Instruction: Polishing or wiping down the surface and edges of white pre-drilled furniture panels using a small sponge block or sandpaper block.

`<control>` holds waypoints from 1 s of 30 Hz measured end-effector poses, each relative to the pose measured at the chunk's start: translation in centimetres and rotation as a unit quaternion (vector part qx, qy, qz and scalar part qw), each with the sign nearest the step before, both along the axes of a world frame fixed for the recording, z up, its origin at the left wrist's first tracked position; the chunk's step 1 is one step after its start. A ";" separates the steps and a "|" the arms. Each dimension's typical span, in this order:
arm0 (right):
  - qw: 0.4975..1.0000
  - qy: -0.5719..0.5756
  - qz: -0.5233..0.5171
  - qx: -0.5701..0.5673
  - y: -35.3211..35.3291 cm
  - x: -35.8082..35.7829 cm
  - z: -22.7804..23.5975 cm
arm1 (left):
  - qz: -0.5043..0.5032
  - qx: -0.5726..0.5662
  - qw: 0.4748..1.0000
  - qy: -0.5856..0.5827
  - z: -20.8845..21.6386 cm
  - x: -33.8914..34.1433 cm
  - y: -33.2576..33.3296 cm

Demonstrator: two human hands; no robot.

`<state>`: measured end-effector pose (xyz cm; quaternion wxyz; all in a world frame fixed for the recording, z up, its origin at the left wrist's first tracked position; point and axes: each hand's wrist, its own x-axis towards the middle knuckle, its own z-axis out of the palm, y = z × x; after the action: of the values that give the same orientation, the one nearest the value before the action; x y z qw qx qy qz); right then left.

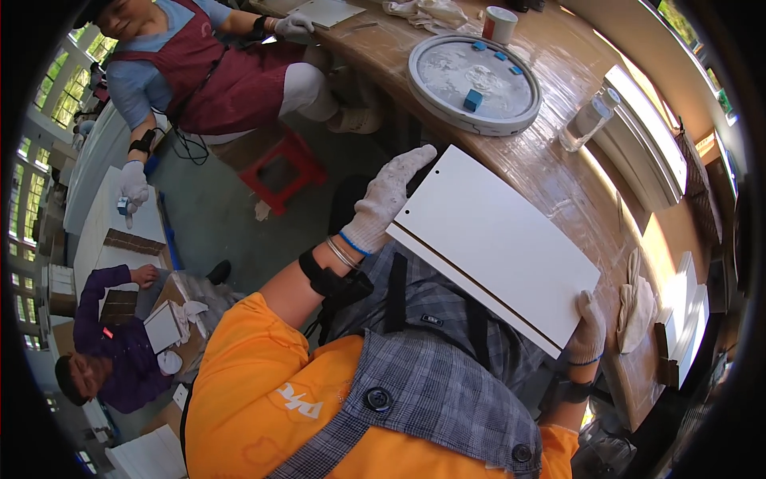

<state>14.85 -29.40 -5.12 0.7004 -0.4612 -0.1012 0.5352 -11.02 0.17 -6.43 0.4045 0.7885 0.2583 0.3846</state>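
Observation:
A white rectangular board (499,247) lies tilted in front of me, over my lap and the table's near edge. Along its near long side runs a dark groove, and two small dark holes show at its left end. My left hand (387,199), in a white knit glove, is closed against that left end with its fingers straight along the edge. At the opposite end my right hand (589,327), gloved too, grips the short edge, thumb on the upper face. The undersides of both grips are hidden by the board.
On the wooden table (550,180) stand a round grey turntable (479,104) bearing small blue blocks, a paper cup (499,25) and a clear bottle (589,121). White boards (650,136) are stacked at the right. Two co-workers sit leftward, near a red stool (283,172).

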 end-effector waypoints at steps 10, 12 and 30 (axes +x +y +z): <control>0.981 -0.090 -0.173 -0.016 -4.0 0.2 0.6 | -0.049 -0.104 0.992 0.044 0.8 1.5 -0.8; 0.966 -0.204 -0.155 -0.030 -5.2 -0.1 1.2 | -0.095 -0.239 0.966 0.000 2.0 1.8 -1.3; 0.978 -0.107 -0.180 0.025 -6.9 0.6 -0.8 | -0.137 -0.292 0.945 -0.048 3.9 1.9 -4.4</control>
<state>15.41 -36.30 -5.94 0.7815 -0.5090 -0.1046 0.3453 -9.10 -4.23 -2.53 0.6777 0.6440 0.2295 0.2708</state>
